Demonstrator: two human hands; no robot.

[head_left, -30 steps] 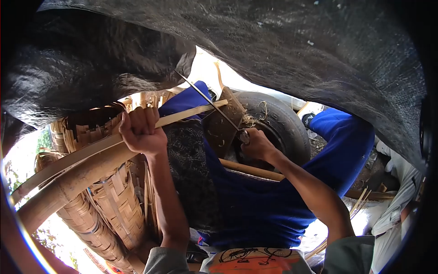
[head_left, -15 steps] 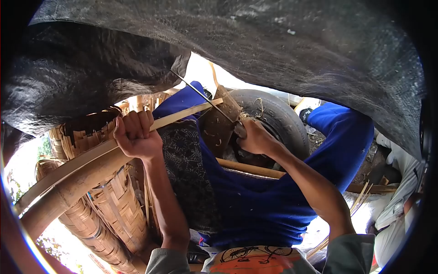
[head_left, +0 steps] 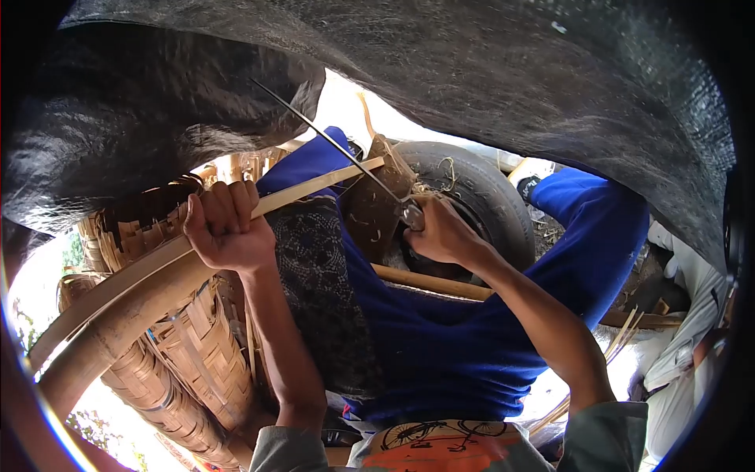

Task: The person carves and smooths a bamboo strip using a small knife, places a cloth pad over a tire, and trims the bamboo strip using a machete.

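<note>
My left hand point(head_left: 232, 226) is closed around a long, pale bamboo strip point(head_left: 311, 186), which slants from the lower left up to its cut end near the middle. In my right hand point(head_left: 444, 228) is a knife point(head_left: 334, 144) with a long, thin blade; the fingers wrap its handle, and a shiny metal part shows at the blade's base. The blade points up and left and crosses the strip near its far end. Under that end stands a brown block-like piece point(head_left: 377, 206) with curled shavings on it. A dark patterned cloth point(head_left: 311, 271) lies over my left thigh.
A tyre point(head_left: 495, 197) lies between my legs, with a bamboo stick point(head_left: 432, 282) in front of it. Woven bamboo baskets point(head_left: 200, 338) and a thick bamboo pole point(head_left: 130, 330) are at left. Black sheeting point(head_left: 472, 71) hangs low overhead. Another person's pale clothing point(head_left: 684, 338) shows at right.
The knife has slid up and left across the strip, so more of its blade and base shows beyond my right hand. My left hand has shifted slightly left and up.
</note>
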